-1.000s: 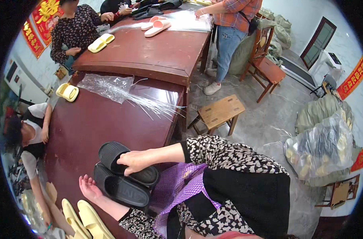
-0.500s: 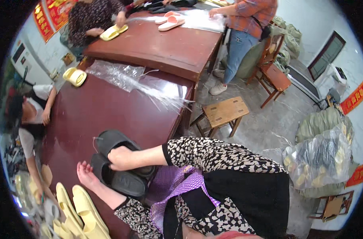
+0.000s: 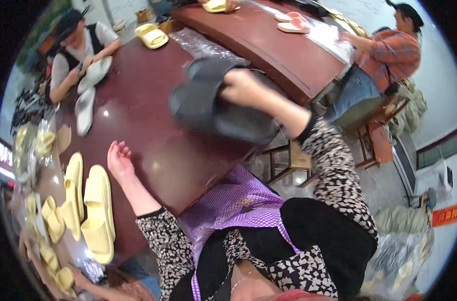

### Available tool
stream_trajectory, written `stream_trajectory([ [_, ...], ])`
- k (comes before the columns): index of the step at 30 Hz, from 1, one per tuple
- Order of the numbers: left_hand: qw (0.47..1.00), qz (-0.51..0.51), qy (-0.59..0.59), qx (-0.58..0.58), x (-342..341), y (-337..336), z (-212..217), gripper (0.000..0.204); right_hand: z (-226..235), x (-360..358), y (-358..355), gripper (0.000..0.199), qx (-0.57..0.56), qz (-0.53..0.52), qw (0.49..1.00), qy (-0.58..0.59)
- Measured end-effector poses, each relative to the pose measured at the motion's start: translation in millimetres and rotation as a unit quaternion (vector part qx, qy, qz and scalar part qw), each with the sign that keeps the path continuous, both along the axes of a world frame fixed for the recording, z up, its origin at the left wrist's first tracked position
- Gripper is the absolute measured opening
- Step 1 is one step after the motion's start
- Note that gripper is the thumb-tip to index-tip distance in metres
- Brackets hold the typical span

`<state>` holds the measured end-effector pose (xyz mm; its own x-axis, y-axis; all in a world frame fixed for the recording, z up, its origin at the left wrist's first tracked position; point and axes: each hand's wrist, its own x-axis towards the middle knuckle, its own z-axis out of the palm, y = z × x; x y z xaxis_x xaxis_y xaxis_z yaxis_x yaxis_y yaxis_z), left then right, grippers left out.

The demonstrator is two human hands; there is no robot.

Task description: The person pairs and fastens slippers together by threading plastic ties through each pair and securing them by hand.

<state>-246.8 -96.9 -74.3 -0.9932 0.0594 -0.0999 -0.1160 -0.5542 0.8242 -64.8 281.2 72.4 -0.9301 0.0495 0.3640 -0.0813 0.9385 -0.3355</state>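
A pair of black slide slippers [image 3: 198, 98], smeared by motion, hangs over the dark red table [image 3: 143, 118] near its far right edge. My right hand [image 3: 242, 89] is closed on them at the foot openings; its fingertips are hidden. Over the table's left part my left hand [image 3: 120, 160] is held palm up, fingers loosely curled and apart, with nothing in it. Nearest to it is a pair of pale yellow slippers [image 3: 99, 213], lying on the table toward the left edge. Beside that pair rest more yellow slippers [image 3: 74, 195].
A co-worker [image 3: 83, 47] at the far left handles grey-white slippers [image 3: 85, 110]. One yellow slipper [image 3: 151, 36] and clear plastic [image 3: 201, 45] lie at the far end. On the second table [image 3: 258, 42] are pink slippers [image 3: 292, 22]. A wooden stool [image 3: 294, 159] stands at right.
My right hand has carried the black slippers up and away from my body, toward the far right. My left hand stays empty. The view has turned, showing more of the left side.
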Motion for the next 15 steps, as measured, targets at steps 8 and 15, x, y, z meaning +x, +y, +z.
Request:
stream_trajectory([
  [8,1.0,0.006,0.004,0.022,-10,9,-3,0.019,119,6,208,0.035,0.159,-0.244,0.93,0.223],
  [15,1.0,0.008,-0.016,-0.003,-1,2,15,0.016,21,26,132,0.023,-0.091,-0.109,0.988,0.064],
])
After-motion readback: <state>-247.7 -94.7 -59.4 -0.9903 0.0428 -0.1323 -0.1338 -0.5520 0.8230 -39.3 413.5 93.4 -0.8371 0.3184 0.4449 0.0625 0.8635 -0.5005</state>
